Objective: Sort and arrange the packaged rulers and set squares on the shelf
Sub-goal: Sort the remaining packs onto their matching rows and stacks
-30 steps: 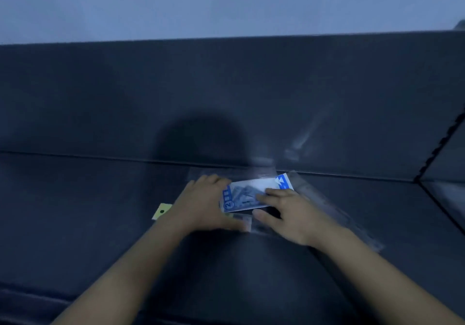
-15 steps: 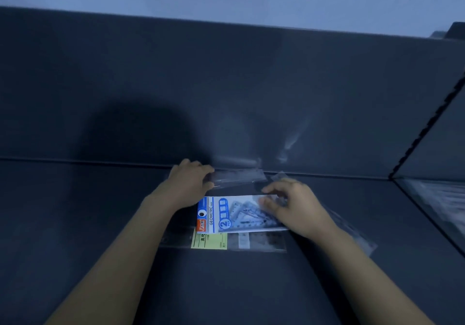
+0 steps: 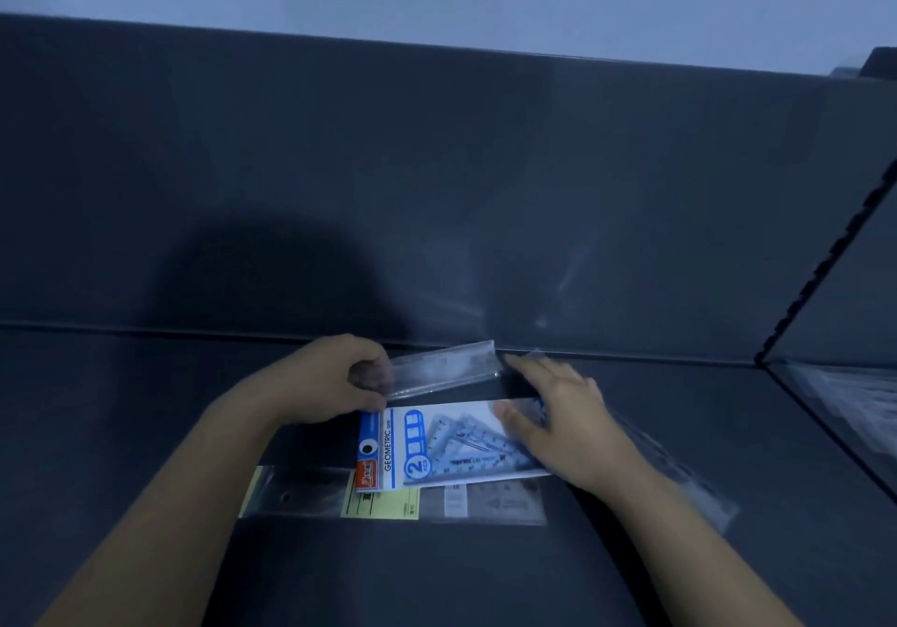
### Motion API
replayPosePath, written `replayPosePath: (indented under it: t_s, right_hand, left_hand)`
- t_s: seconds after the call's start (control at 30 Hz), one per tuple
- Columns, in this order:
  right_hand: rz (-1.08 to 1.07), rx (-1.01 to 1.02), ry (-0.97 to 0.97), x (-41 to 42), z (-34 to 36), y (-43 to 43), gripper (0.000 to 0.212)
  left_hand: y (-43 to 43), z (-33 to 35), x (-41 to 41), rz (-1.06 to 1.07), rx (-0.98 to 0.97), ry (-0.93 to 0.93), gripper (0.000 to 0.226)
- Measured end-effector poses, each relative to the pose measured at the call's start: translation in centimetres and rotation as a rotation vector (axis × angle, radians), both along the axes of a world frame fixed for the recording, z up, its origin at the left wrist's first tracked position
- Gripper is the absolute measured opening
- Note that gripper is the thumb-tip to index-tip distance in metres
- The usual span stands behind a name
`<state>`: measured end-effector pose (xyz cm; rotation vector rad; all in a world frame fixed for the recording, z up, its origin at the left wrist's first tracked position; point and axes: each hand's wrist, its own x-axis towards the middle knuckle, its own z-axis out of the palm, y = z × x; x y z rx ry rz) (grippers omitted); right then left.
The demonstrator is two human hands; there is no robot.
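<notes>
Four packets (image 3: 456,447) on shelf (image 3: 145,432); left hand (image 3: 335,379) grips one.

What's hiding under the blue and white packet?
Under the blue and white packet lies a clear packet with a yellow label, sticking out along its near edge. The right hand presses on top; the covered part underneath can't be seen.

Two bare forearms, no sleeves, watch or rings visible; left hand (image 3: 330,376) and right hand (image 3: 570,425) ungloved, short fingernails.
</notes>
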<state>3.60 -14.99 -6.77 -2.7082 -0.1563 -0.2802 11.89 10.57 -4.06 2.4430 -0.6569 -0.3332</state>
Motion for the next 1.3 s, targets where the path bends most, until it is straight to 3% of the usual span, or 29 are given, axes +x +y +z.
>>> replayPosePath:
  t_s: [0.17, 0.47, 0.53, 0.67, 0.73, 0.9, 1.13, 1.3]
  right_hand:
    - [0.041, -0.034, 0.0, 0.0, -0.6, 0.1, 0.049]
    - [0.021, -0.013, -0.099, -0.8, 0.2, 0.1, 0.034]
    - [0.003, 0.016, -0.101, -0.8, 0.4, 0.0, 0.044]
    - [0.038, 0.284, -0.089, -1.1, 1.1, 0.4, 0.079]
    - [0.069, 0.379, -0.101, -1.3, 1.2, 0.6, 0.082]
    - [0.057, 0.54, -0.161, -1.2, 1.4, 0.5, 0.066]
    - [0.025, 0.802, -0.115, -0.8, 1.4, 0.1, 0.031]
    - [-0.019, 0.968, -0.055, -2.7, 3.4, -1.5, 0.022]
  left_hand:
    - [0.5, 0.5, 0.2, 0.039, 0.007, -0.042, 0.019]
    - [1.5, 1.2, 0.3, 0.014, -0.104, 0.099, 0.025]
    - [1.5, 1.5, 0.2, 0.003, -0.172, 0.114, 0.024]
    - [1.1, 2.5, -0.4, -0.114, -0.293, 0.238, 0.023]
    - [0.7, 2.7, -0.8, -0.165, -0.294, 0.285, 0.022]
    - [-0.3, 2.2, -1.3, -0.144, -0.258, 0.31, 0.007]
    - [-1.3, 1.7, -1.4, -0.18, -0.322, 0.288, 0.017]
    - [-2.5, 1.3, -2.3, -0.063, -0.497, 0.236, 0.011]
